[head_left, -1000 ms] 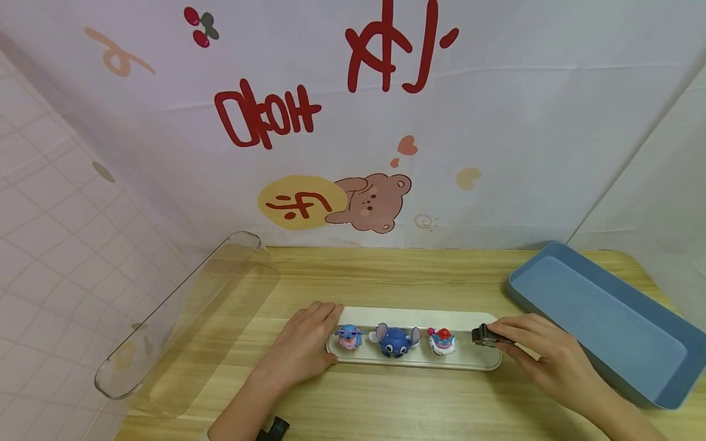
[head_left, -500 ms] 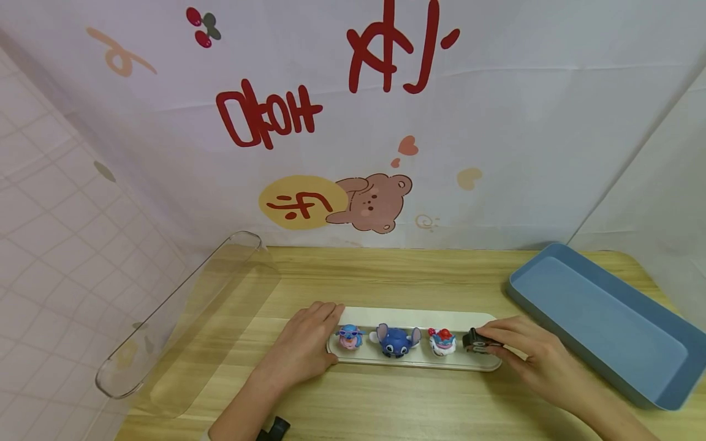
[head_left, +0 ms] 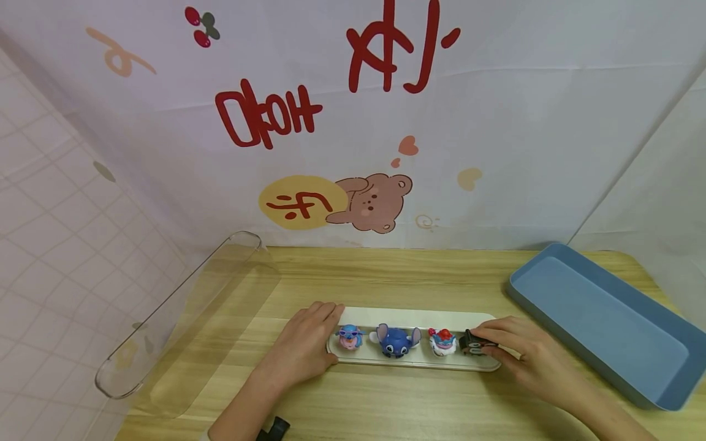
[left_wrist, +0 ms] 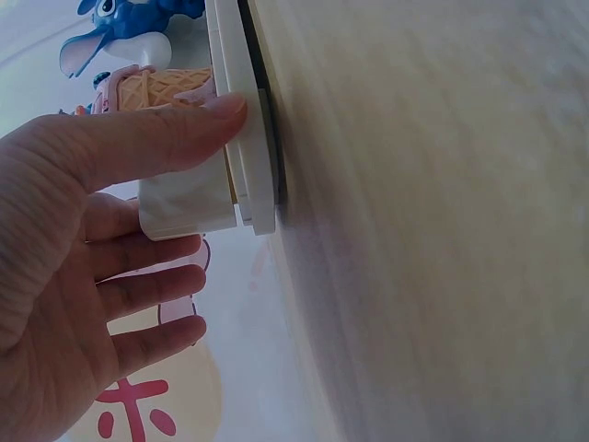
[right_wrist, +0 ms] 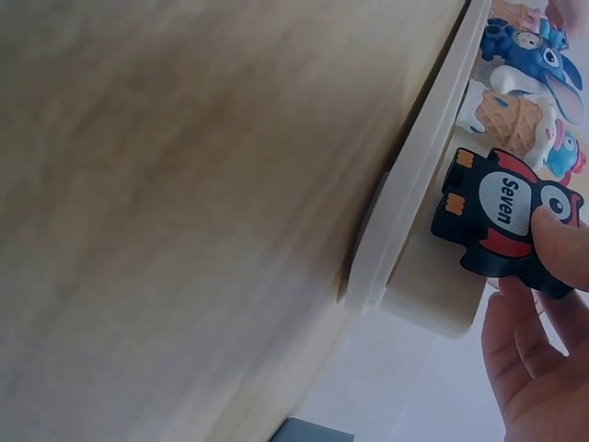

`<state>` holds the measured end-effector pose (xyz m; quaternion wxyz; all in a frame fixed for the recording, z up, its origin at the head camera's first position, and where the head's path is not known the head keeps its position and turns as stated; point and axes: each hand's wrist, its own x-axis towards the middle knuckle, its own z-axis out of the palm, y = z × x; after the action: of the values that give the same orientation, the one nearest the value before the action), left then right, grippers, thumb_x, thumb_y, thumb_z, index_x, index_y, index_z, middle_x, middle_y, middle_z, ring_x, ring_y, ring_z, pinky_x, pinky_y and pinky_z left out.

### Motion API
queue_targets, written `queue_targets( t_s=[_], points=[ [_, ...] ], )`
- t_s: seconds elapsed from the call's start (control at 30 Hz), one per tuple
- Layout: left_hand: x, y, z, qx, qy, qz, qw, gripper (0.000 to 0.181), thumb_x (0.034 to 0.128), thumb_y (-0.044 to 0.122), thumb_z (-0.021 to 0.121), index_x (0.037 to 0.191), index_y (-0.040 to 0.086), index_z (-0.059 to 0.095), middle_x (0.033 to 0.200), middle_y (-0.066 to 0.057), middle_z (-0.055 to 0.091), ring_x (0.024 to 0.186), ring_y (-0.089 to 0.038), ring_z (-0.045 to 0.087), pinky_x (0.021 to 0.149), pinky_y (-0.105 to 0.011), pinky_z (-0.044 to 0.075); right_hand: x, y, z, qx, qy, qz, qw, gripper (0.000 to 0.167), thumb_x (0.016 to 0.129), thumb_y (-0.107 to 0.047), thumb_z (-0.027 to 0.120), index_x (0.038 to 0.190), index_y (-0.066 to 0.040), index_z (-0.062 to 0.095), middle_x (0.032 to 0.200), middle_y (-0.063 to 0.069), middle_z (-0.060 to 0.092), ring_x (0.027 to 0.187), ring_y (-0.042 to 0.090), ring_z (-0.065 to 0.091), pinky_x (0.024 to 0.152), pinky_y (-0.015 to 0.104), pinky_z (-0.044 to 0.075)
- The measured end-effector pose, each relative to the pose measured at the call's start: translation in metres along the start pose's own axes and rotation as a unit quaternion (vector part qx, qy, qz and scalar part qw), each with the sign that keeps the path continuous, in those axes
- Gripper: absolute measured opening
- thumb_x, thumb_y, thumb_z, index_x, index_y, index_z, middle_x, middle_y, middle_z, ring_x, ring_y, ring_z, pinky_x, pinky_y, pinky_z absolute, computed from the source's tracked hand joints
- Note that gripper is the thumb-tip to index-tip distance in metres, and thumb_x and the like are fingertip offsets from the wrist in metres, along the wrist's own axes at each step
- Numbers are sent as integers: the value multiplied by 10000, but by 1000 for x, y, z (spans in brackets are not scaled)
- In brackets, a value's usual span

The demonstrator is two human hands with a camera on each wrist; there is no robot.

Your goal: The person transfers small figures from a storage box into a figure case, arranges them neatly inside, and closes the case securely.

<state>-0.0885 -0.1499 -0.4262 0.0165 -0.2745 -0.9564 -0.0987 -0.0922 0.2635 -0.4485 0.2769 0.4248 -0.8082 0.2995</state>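
The head camera looks forward and down from above the table [head_left: 309, 398], far enough back to take in the wall [head_left: 524, 110], the white stand [head_left: 413, 317], the left hand [head_left: 306, 343] and the right hand [head_left: 535, 355].

The left wrist camera sits low and close behind its hand, facing the wall but turned sideways (the table fills its right part). It shares the wall's yellow patch [head_left: 303, 202] with the head view.

The right wrist camera, just as near, is rolled the opposite way, with the table on the left; it shares the owl toy [right_wrist: 502, 216] with the head view.

All 3 views share the white stand and the blue toy [head_left: 396, 343].
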Motion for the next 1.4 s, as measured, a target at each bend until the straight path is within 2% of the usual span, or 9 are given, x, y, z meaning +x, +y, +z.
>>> queue_targets(
  t_s=[0.4,0.67,0.87,1.13,1.3,1.4],
  points=[
    [1,0,1,20,4,7,10000,943,708,280,989,1491,-7,549,1433,-107,599,1321,-278,545,1076,-488,491,-6,3,2,61,-68,79,9999,418,1084,-430,551,1122,-97,801,1071,-14,747,999,124,680,933,118,469],
    [1,1,-1,9,-40,-35,10000,939,709,279,988,1489,-10,550,1432,-109,599,1324,-281,544,1081,-490,488,-9,-3,-4,-97,-465,422,9980,452,1090,-462,508,1152,-121,797,1103,-35,732,1030,86,665,937,103,466],
    [1,1,-2,-29,-61,-27,10000,936,716,273,984,1491,-14,546,1435,-112,597,1327,-285,542,1084,-491,486,-10,-3,-1,-161,-172,224,9995,429,1091,-435,531,1140,-104,800,1086,-17,740,1012,73,672,909,107,487],
    [0,0,-1,27,-69,-31,10000,938,718,283,983,1493,-11,543,1434,-112,595,1325,-284,541,1085,-488,484,-10,-3,-1,-137,-105,201,9996,441,1091,-437,530,1125,-90,800,1085,-3,743,1023,72,671,929,98,476],
    [1,0,-2,-16,-55,-19,10000,937,715,276,983,1490,-17,544,1434,-120,596,1324,-289,544,1087,-489,484,-8,-3,-3,-252,45,111,9996,452,1083,-456,544,1109,-88,804,1071,9,747,981,68,679,817,117,508],
    [1,0,-2,-33,-64,-21,10000,934,718,273,980,1490,-17,542,1435,-123,595,1326,-291,543,1090,-490,482,-7,-6,-8,-394,-5,312,9987,490,1061,-508,556,1121,-87,799,1085,17,747,1006,19,668,795,122,507]
  ],
)
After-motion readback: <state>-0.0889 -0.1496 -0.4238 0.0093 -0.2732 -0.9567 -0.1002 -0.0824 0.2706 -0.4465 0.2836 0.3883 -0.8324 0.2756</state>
